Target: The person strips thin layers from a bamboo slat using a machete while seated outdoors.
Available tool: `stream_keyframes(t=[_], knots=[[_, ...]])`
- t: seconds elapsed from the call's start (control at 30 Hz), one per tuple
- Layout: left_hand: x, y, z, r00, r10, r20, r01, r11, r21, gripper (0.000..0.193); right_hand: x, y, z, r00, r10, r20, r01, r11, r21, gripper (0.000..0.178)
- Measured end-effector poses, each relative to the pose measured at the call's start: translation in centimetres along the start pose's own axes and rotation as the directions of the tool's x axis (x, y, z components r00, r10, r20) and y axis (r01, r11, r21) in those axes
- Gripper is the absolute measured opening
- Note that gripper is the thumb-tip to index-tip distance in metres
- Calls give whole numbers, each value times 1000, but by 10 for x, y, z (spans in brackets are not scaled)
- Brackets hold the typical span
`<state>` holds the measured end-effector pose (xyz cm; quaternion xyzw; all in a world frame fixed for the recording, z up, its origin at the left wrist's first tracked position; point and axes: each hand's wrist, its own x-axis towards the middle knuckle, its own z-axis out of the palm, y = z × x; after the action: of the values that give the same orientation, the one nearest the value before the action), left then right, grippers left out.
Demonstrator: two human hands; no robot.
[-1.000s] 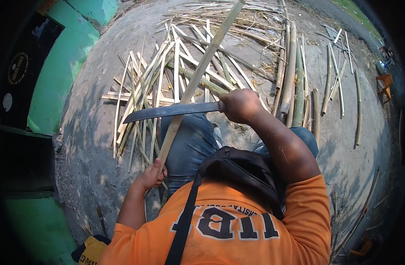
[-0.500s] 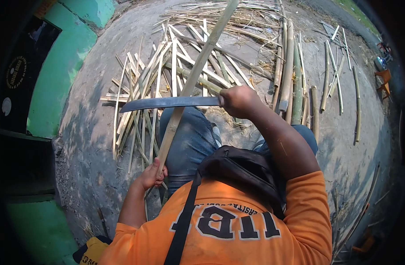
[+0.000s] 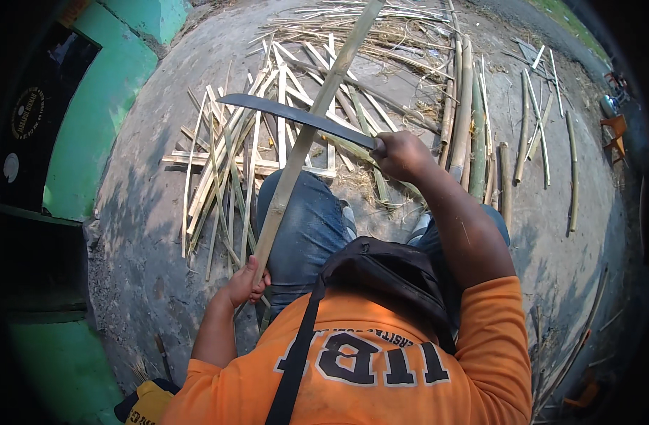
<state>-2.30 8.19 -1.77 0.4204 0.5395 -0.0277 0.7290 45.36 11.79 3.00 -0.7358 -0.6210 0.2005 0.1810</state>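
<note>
Where the concrete ground (image 3: 147, 234) spreads out below the camera, a green wall (image 3: 90, 120) is seen bending along its left edge. A heap of split bamboo strips (image 3: 232, 170) is scattered on the ground ahead of the knees, and a row of whole bamboo poles (image 3: 473, 120) is laid side by side to the right of it, with a few thinner canes lying well apart farther right. An orange shirt and a black shoulder bag (image 3: 388, 276) fill the lower middle, above blue-jeaned legs.

A long bamboo strip (image 3: 317, 113) is held slanting from the lower left up toward the top edge, over the left knee. Its lower end is gripped by the left hand (image 3: 245, 285), whose fingers are closed around it. A dark, curved machete (image 3: 296, 117) is held by its handle in the right hand (image 3: 401, 154), the fingers wrapped tight around the grip. The blade is stretched out to the left and is crossed over the strip near its middle; whether edge and strip are touching cannot be told.
</note>
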Motion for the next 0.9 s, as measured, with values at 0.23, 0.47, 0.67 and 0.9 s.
stream_keyframes(t=[0.23,0.47,0.67,0.9], knots=[[1,1,-1,1000,13,-15,-13,1000,10,87,2,-15,6,963,-247,107,266,936,-229,16],[-6,16,5,1000,-15,17,14,1000,15,89,23,59,-1,997,63,-37,-62,998,33,25],[1,2,2,999,40,17,-40,999,24,87,-1,-1,-6,992,-69,103,74,997,-37,23],[-2,1,3,997,74,-21,-73,996,54,87,-6,-20,-4,950,-265,163,295,932,-208,20]])
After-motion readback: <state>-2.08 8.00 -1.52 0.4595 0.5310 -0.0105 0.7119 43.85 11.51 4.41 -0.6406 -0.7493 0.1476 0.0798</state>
